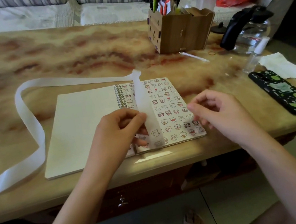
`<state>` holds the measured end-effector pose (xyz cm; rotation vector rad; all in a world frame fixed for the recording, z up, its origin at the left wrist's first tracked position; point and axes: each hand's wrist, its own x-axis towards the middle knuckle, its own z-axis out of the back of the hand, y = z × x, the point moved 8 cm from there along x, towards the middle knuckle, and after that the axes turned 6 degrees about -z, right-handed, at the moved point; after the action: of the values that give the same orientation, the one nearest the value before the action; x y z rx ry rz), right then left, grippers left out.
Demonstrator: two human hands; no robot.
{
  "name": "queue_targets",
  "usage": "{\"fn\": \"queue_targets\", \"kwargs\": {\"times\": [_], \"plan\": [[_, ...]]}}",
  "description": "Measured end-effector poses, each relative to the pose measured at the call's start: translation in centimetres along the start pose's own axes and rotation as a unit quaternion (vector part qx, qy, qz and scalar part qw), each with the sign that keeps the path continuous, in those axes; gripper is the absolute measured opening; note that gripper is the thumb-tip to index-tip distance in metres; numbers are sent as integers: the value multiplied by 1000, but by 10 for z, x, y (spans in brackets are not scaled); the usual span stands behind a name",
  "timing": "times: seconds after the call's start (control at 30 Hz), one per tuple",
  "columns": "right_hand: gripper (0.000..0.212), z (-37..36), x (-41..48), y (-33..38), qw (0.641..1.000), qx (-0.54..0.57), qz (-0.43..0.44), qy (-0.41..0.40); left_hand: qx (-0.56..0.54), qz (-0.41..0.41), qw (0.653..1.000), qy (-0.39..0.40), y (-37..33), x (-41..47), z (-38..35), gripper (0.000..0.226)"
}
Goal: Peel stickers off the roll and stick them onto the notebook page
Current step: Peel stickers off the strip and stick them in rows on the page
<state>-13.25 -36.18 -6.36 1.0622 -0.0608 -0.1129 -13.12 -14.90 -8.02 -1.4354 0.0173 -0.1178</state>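
A spiral notebook [79,126] lies open near the table's front edge. Its left page is blank; its right page [171,108] is covered with several small cartoon stickers. A long white sticker strip [31,126] loops from the table's left, across the back, and down over the right page. My left hand [119,130] pinches the strip's lower part, where a sticker [155,133] still sits on it. My right hand [218,108] hovers just right of the page's lower edge, fingers loosely curled with nothing visible in them.
A wooden pen holder [180,29] stands at the back right. A glass kettle [247,32], a small clear bottle [256,56], a tissue [287,66] and a phone in a black-green case [283,92] crowd the right side.
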Motion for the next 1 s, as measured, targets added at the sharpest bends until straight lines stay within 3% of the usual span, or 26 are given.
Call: {"fn": "queue_targets", "kwargs": {"times": [0.23,0.63,1.0], "plan": [[7,-50,-20,36,991,58,92,74,-16,-33,999,-35,-6,1,9,10],[12,-54,-17,38,988,114,85,51,-45,-3,999,5,-4,2,5,23],[10,-55,-15,38,990,106,87,40,-51,-5,998,26,-3,2,3,11]]}}
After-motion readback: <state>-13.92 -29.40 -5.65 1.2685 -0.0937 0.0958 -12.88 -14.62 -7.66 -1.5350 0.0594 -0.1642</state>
